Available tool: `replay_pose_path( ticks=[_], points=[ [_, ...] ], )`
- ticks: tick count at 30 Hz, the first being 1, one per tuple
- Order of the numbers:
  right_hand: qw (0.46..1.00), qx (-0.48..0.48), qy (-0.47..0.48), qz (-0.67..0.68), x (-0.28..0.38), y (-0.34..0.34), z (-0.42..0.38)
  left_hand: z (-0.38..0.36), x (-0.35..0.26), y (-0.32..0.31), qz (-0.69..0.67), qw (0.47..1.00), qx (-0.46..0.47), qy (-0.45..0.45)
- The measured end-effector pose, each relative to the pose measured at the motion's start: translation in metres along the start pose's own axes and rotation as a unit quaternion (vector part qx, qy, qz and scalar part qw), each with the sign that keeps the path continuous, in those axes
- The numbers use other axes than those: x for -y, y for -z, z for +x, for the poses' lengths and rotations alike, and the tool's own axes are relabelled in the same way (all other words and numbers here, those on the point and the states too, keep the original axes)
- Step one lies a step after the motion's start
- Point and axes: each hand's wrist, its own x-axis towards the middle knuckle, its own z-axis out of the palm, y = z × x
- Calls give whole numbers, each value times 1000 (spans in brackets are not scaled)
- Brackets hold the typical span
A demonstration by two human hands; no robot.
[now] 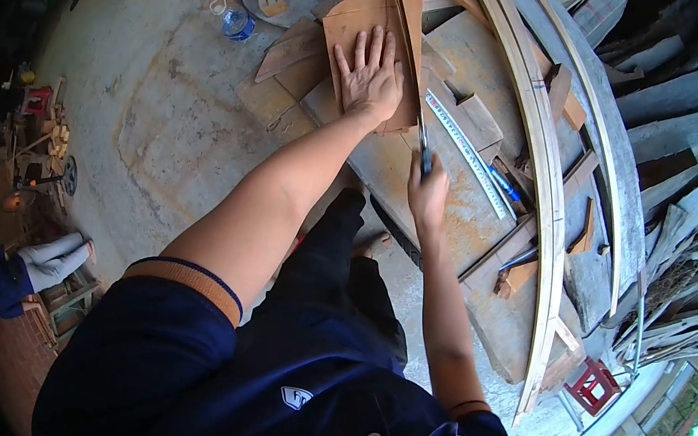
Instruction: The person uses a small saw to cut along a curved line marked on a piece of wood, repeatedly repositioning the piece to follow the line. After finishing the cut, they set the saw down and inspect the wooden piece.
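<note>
Outdoor workshop with a concrete floor; a rough table [452, 221] of planks carries offcuts and curved laths [543, 180]. The board [362, 26], a thin brown panel, lies flat at the far end of the table, its long axis running away from the person. The left hand [371, 74] presses it down, palm flat, fingers spread, closed on nothing. The right hand [426, 194] has its grip wrapped around the handle of a saw [412, 79], whose blade runs along the board's right edge, pointing away. The cut appears under way, not finished; no piece lies freed. A ruler [470, 156] lies just right of the saw.
</note>
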Motion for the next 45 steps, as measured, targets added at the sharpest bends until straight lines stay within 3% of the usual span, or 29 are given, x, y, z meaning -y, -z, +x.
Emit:
replay_pose_path(
  ticks=[3,6,8,11,14,19,21,25,27,36,41,45],
  points=[
    [1000,-5,-6,18,2,4,-4,0,1,0,-1,1000,-9,-6],
    [994,28,-91,47,-26,31,-87,0,1,0,-11,1000,-6,-2],
    [998,8,-69,10,-84,39,-163,0,-1,-1,-18,1000,0,7],
    [991,33,-126,-25,-69,69,-206,1,-1,2,-18,1000,6,7],
    [995,27,-96,-5,-63,54,-160,2,-2,1,-13,1000,2,7],
    [1000,11,-22,0,7,3,4,1,0,-4,-14,1000,-7,3],
    [999,17,-49,-4,15,6,2,-1,0,2,-7,1000,-12,-11],
    [998,0,-17,55,14,-11,-35,-14,6,8,-19,996,3,-90],
    [992,18,-91,83,15,-10,-38,-17,4,15,-33,996,21,-79],
    [998,0,-61,16,17,0,25,15,-3,5,-29,999,11,22],
    [996,-10,-89,21,13,-9,21,15,-3,-3,-13,1000,12,22],
    [998,-7,-59,15,3,7,-15,14,-2,-7,-14,1000,-7,17]
  ],
)
